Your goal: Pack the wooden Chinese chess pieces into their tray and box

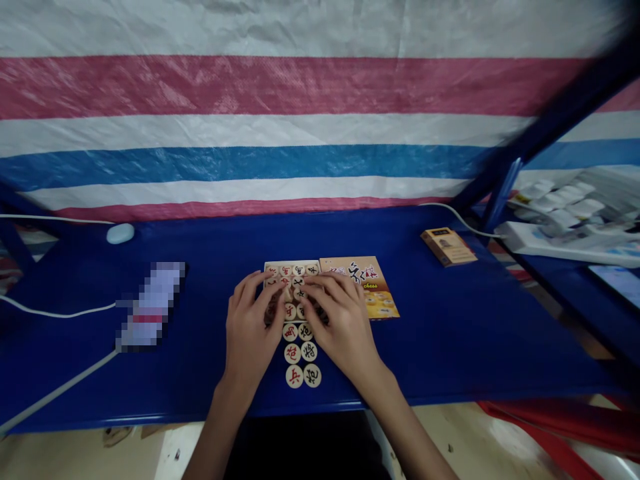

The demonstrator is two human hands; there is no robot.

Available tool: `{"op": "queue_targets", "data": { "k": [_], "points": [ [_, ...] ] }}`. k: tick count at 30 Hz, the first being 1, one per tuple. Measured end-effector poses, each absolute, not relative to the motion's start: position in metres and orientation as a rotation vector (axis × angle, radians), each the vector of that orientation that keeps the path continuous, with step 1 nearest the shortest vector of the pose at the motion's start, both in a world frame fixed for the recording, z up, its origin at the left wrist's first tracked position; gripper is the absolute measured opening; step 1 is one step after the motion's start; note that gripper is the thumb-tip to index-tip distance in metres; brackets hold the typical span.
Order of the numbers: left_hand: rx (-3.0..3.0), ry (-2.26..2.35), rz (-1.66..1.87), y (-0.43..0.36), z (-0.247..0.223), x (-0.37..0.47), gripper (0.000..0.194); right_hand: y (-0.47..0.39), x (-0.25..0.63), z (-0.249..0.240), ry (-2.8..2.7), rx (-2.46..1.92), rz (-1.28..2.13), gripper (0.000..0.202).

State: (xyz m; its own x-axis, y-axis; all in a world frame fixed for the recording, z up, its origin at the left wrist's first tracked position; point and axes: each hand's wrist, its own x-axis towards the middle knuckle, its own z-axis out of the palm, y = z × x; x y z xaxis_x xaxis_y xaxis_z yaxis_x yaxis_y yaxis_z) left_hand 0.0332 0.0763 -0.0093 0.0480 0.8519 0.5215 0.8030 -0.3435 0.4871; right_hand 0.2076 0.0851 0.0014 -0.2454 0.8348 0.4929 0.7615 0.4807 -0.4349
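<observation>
Both my hands are over an open box [292, 262] packed with round wooden Chinese chess pieces. My left hand [254, 313] reaches in from the left, thumb and index finger closed at the sides of a pale tilted piece [287, 294]. Opposite it, my right hand [345, 310] has its thumb and index finger around a piece [299, 293] with dark marking. My fingers partly cover the box and its contents. Two short columns of pieces lie on the blue table nearer me: red-marked ones [293, 353] on the left, black-marked ones [309, 351] on the right.
A yellow-brown chess box lid [383, 303] lies right of the box. Farther right is a small tan carton [449, 247]; a power strip [565, 243] is beyond it. At left are a pixelated phone [153, 307], cables and a pale rounded device [120, 233]. Striped sheeting [280, 163] hangs behind.
</observation>
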Motion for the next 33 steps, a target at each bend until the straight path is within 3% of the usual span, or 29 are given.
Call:
{"op": "queue_targets", "data": {
  "k": [8, 18, 25, 29, 33],
  "points": [
    [2.203, 1.769, 1.208, 0.075, -0.008, 0.032, 0.032, 0.083, 0.208, 0.003, -2.031, -1.293, 0.149, 0.024],
    [2.183, 1.749, 1.223, 0.075, -0.009, 0.031, 0.024, 0.082, 0.209, 0.002, -2.013, -1.249, 0.176, 0.031],
    [2.174, 1.735, 1.409, 0.027, 0.000, 0.022, 0.021, 0.045, 0.225, 0.000, -1.848, -1.250, 0.283, 0.022],
    [2.226, 1.666, 1.218, -0.015, -0.012, 0.013, 0.017, 0.007, 0.241, -0.007, -1.999, -1.225, 0.500, 0.021],
    [2.334, 1.592, 1.084, -0.031, -0.024, 0.014, 0.015, -0.008, 0.250, -0.015, -2.131, -1.198, 0.476, 0.026]
  ]
}}
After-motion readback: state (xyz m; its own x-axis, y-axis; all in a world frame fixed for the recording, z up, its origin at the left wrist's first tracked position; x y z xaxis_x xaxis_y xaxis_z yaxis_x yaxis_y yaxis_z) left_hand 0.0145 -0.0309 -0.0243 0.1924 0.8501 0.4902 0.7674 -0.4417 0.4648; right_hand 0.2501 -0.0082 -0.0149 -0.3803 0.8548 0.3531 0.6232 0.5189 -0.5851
